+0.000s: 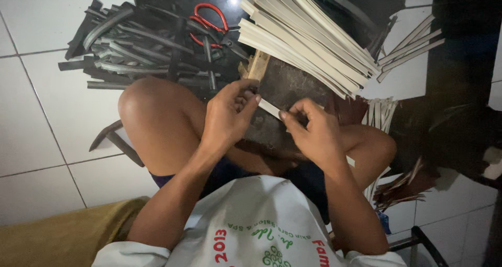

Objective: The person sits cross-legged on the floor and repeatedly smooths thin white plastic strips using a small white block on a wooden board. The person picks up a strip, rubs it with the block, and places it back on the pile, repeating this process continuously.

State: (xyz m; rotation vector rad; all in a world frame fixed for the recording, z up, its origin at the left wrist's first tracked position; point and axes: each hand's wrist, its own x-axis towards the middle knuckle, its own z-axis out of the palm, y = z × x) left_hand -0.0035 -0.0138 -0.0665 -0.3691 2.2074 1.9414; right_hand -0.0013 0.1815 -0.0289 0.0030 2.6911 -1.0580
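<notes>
1. Two hands share one pale strip (pixel 270 108): my left hand (pixel 228 115) pinches its near end, my right hand (pixel 309 128) clenches the far end.
2. I keep the strip taut between the fingers (pixel 251 104), above the dark board (pixel 285 86).
3. I judge steady, even tension best here.
4. Beyond the fingers lie the pale strip bundle (pixel 303 37), red scissors (pixel 209 17) and dark strips (pixel 136 42).

Home craft workspace: white tiled floor (pixel 42 131) bearing heaps of dark strips (pixel 141 42), pale strips (pixel 308 37) and red-handled scissors (pixel 209 21).
</notes>
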